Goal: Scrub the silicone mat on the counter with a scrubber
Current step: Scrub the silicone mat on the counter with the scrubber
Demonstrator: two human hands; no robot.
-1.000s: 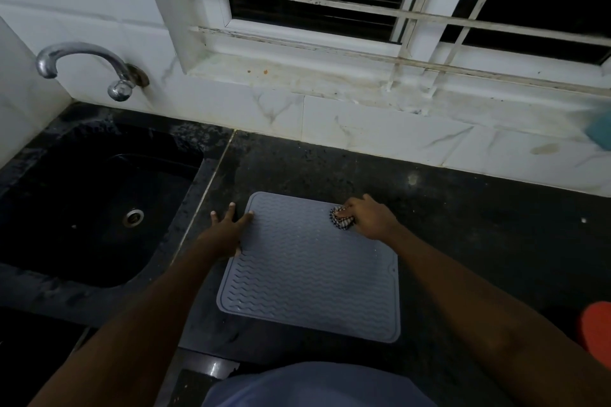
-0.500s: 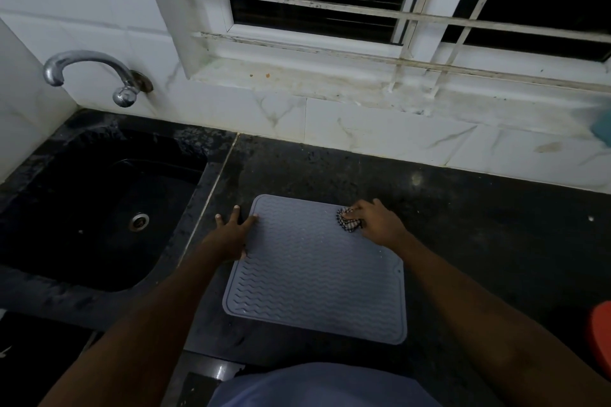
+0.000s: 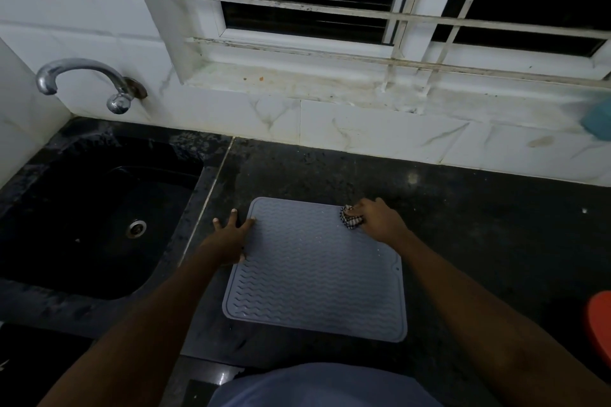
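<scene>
A grey silicone mat [image 3: 314, 277] with a wavy ribbed surface lies flat on the black counter [image 3: 479, 225]. My left hand [image 3: 229, 238] presses on the mat's left edge with its fingers spread and straight. My right hand [image 3: 380, 218] grips a small dark-and-light scrubber [image 3: 351, 221] and holds it against the mat's far right corner. Most of the scrubber is hidden under my fingers.
A black sink [image 3: 89, 218] with a steel drain sits left of the mat, under a chrome tap [image 3: 82, 79]. White tiles and a barred window rise behind the counter. A red object [image 3: 600, 324] shows at the right edge, a teal one [image 3: 598, 122] on the sill.
My right hand with the scrubber has slid a little toward the mat's far right corner. My left hand stays pressed on the left edge. The camera has shifted slightly.
</scene>
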